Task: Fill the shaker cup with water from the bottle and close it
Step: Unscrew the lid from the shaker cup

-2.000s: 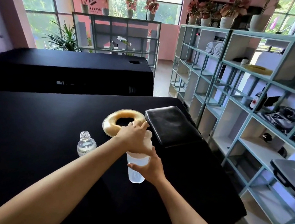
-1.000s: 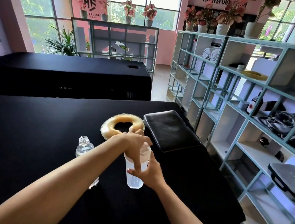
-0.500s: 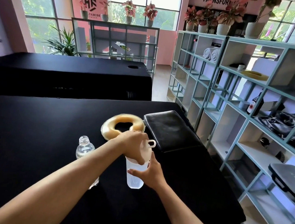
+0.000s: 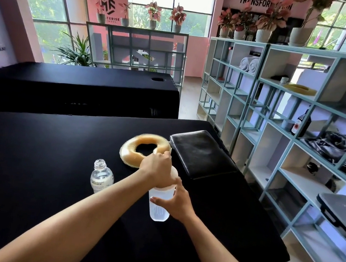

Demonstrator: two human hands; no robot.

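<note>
A translucent white shaker cup stands upright on the black table. My right hand wraps around its body from the right. My left hand covers the top of the cup, fingers closed over the white lid, most of which is hidden under the palm. A small clear water bottle stands uncapped to the left of the cup, partly behind my left forearm.
A tan ring-shaped cushion lies just behind the cup, and a black padded headrest sits to its right. Pale blue shelving runs along the table's right side. A second black table stands behind.
My left hand has turned on top of the cup, and the lid's loop that showed half a second ago is covered again. My right hand keeps its hold on the cup's body.
</note>
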